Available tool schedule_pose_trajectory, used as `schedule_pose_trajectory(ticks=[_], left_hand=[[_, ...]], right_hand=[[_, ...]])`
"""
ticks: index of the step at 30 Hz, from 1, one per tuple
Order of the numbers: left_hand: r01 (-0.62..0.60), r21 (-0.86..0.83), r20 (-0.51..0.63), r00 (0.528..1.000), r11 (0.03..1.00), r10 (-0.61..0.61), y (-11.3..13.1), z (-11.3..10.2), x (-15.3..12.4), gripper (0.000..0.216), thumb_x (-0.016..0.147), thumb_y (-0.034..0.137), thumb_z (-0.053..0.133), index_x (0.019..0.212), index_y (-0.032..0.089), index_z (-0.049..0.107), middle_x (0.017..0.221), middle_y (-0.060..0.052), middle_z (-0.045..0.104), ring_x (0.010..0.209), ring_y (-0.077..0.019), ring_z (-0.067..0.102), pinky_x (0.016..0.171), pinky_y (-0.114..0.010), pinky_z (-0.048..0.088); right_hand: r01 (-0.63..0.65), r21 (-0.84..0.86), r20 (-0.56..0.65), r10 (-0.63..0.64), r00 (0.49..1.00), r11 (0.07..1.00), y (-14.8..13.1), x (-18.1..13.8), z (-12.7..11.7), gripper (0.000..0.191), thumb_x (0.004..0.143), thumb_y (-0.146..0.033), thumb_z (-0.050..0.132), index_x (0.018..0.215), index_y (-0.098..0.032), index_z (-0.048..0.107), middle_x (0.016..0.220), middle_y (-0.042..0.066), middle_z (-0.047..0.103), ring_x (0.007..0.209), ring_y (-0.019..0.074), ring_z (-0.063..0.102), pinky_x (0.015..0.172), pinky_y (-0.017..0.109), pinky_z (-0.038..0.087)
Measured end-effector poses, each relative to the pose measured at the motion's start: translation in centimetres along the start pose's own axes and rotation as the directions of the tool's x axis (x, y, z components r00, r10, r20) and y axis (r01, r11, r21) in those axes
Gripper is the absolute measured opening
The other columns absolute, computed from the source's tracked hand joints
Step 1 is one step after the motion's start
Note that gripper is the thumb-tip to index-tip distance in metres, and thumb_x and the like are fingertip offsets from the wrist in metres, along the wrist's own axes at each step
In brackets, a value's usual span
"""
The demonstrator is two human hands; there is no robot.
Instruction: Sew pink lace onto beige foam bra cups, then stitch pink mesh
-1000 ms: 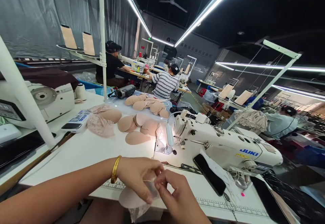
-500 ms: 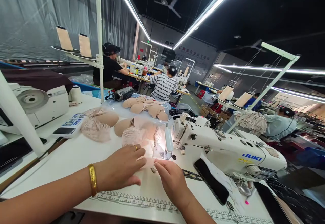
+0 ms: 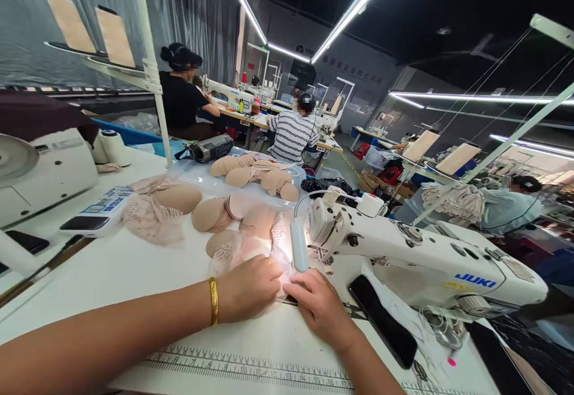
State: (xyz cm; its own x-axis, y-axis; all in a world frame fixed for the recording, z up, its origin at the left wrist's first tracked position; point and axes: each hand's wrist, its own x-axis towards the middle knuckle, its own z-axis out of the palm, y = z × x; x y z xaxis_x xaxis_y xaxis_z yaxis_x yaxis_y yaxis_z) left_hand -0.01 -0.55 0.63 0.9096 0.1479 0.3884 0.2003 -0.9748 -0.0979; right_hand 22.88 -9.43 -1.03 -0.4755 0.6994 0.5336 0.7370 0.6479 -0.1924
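Note:
My left hand [image 3: 251, 287], with a gold bracelet and a ring, has its fingers closed on a sheer beige lace fabric [image 3: 229, 254] just left of the needle area. Opposite it, my right hand [image 3: 320, 302] is closed at the fabric's near edge, thumb and fingers together; the exact grip is partly hidden. Both hands meet in front of the sewing machine [image 3: 385, 245], under its lit lamp [image 3: 298, 245]. The lace runs back beside the machine head, against beige bra cups [image 3: 260, 220]. The needle and presser foot are hidden behind the lamp and fingers.
More lace pieces [image 3: 152, 219] lie at the left, and stacked cups [image 3: 255, 174] at the back. A black phone [image 3: 383, 322] and scissors [image 3: 354, 310] lie right of my hands. A ruler strip [image 3: 251, 372] lines the front edge. Two co-workers sit beyond.
My left hand has moved right and closed on the lace beside my right hand. The lace has come in toward the machine. The camera view has shifted.

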Motion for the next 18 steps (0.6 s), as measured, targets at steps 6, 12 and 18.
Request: schedule_pose_trajectory(ticks=[6,12,18], left_hand=[[0.027,0.007,-0.005,1.0,1.0,-0.027,0.7,0.6,-0.4,0.024,0.084,0.003,0.059,0.069,0.02,0.05,0.072,-0.003,0.054,0.066,-0.0198,0.043,0.062,-0.037,0.03],[0.06,-0.001,0.014,0.998,0.998,-0.06,1.1,0.8,0.0,0.019,0.084,0.004,0.06,0.073,0.018,0.052,0.076,-0.004,0.055,0.07,-0.0206,0.044,0.066,-0.037,0.031],[0.104,-0.034,-0.021,0.994,0.994,-0.105,1.3,1.4,0.2,0.021,0.093,0.008,0.056,0.075,0.018,0.054,0.074,-0.004,0.052,0.068,-0.0203,0.042,0.065,-0.036,0.03]], right_hand=[[-0.042,0.038,0.062,0.04,0.997,0.998,-0.3,-0.3,-0.4,0.046,0.093,0.0,0.046,0.124,-0.026,0.068,0.098,0.007,0.068,0.09,0.0228,0.056,0.075,0.034,0.051],[-0.067,0.061,0.109,0.06,0.992,0.996,0.0,-0.4,-0.8,0.04,0.092,0.002,0.046,0.114,-0.023,0.068,0.095,0.006,0.066,0.088,0.0224,0.053,0.076,0.034,0.047],[-0.076,0.072,0.116,0.067,0.991,0.994,0.1,-0.6,-0.9,0.039,0.092,0.001,0.045,0.114,-0.024,0.067,0.096,0.005,0.066,0.087,0.0219,0.052,0.074,0.034,0.046]])
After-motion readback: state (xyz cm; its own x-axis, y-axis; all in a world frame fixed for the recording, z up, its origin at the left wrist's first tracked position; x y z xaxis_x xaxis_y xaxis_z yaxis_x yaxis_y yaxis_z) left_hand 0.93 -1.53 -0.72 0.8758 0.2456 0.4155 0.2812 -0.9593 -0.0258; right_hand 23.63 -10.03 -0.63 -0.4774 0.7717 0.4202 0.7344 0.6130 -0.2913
